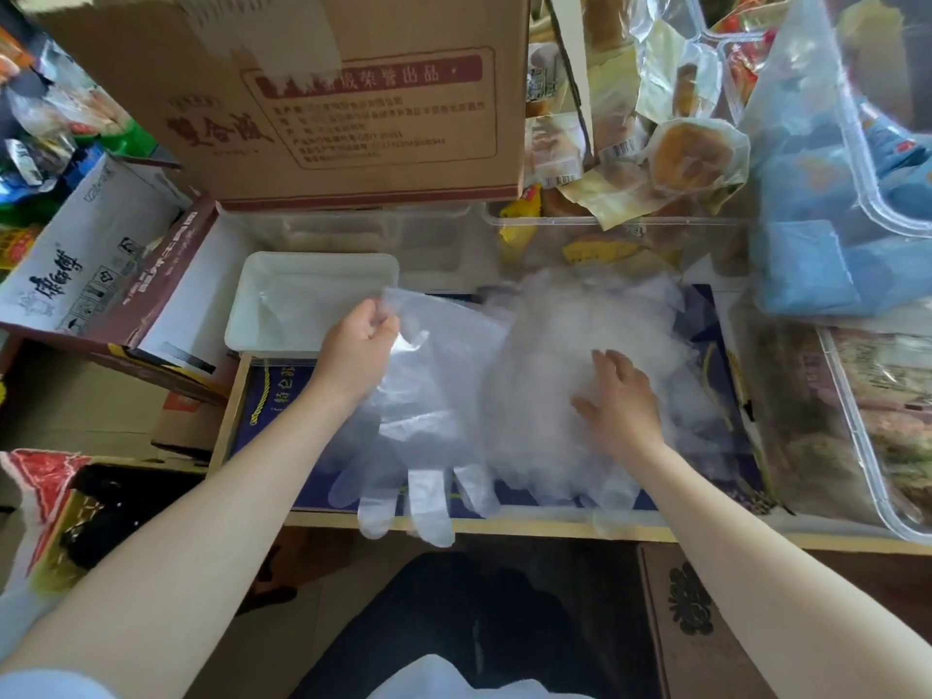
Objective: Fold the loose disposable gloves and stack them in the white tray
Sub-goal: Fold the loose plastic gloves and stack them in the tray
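1. The left hand (359,345) pinches the cuff end of a clear, thin plastic disposable glove (428,421) beside the near right corner of the shallow white rectangular plastic tray (252,300).
2. The glove's fingers hang over the near edge of the dark blue, yellow-edged flat box (272,396) it lies on.
3. The right hand (623,401), fingers spread and relaxed, rests flat on a heap of loose clear gloves (580,335) on the same box, right of the tray.
4. A brown cardboard carton (323,98) stands behind the tray.
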Motion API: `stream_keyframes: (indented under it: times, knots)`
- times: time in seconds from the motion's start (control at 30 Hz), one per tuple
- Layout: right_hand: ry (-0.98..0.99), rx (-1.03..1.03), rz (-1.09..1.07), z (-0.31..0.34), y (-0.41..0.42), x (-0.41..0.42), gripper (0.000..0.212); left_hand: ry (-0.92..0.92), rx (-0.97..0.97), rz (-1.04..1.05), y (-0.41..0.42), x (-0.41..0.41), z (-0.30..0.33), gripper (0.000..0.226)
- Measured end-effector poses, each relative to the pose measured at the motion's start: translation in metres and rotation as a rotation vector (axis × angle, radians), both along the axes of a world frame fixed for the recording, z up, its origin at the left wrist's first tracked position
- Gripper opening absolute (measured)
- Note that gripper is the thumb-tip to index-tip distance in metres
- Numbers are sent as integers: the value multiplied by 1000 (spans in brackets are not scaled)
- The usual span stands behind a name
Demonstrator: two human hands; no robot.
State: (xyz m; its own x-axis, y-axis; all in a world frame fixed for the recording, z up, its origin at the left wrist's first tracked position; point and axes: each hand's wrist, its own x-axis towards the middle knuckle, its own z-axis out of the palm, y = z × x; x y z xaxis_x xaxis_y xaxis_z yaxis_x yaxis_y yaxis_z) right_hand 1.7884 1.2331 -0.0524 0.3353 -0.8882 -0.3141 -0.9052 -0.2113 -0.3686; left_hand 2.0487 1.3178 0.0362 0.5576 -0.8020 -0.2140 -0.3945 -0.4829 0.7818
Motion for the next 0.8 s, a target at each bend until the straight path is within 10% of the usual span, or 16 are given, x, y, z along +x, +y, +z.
stream_keyframes:
  times: [0.3, 0.8]
  knots:
    - [118, -200, 4, -18, -7, 3, 17, 95, 70, -233, -8, 13, -20, 12]
    - [-622, -289, -360, 109, -15, 42, 8, 548, -79, -785, -42, -8, 37, 20]
